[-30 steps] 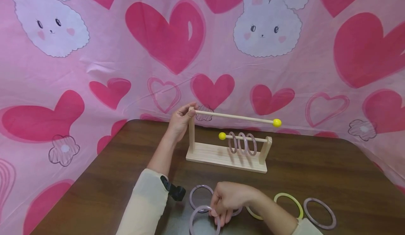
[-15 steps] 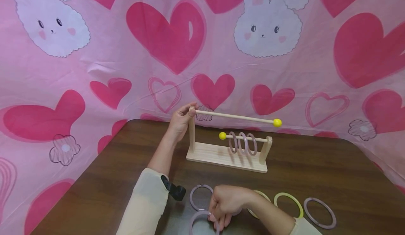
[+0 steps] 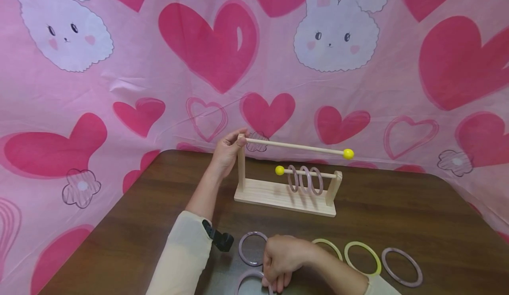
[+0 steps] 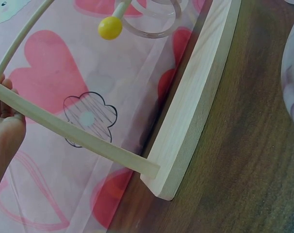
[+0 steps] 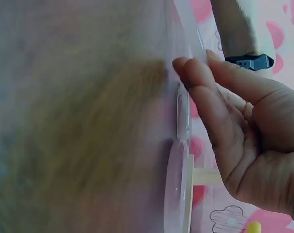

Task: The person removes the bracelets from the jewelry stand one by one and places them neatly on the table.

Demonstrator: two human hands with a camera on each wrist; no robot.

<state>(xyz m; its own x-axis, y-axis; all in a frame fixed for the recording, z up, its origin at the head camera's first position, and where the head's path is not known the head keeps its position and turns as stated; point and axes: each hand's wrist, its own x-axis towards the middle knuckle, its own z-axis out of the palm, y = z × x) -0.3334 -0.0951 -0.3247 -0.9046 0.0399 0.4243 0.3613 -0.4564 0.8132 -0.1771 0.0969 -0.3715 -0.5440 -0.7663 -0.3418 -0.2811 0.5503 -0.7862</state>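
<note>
In the head view, my left hand point(image 3: 228, 153) grips the top of the left post of a wooden rack point(image 3: 274, 194). The upper rod point(image 3: 294, 145) is bare and ends in a yellow ball point(image 3: 348, 154). Three purple rings point(image 3: 305, 180) hang on the lower rod. Close to the near edge of the view, my right hand point(image 3: 284, 257) pinches a purple ring point(image 3: 249, 272) low over the table. The right wrist view shows that ring point(image 5: 189, 24) at the fingertips. Another purple ring point(image 3: 241, 251) lies just beyond it, left of the hand.
Right of my right forearm lie two yellow-green rings point(image 3: 347, 255) and a purple ring point(image 3: 418, 270) on the dark wooden table point(image 3: 397, 215). A pink heart-patterned cloth point(image 3: 274, 74) hangs behind. A black wrist camera point(image 3: 222, 241) sits on my left forearm.
My right hand has moved slightly down and toward the near edge, lowering the purple ring. My left hand and the rack have stayed put.
</note>
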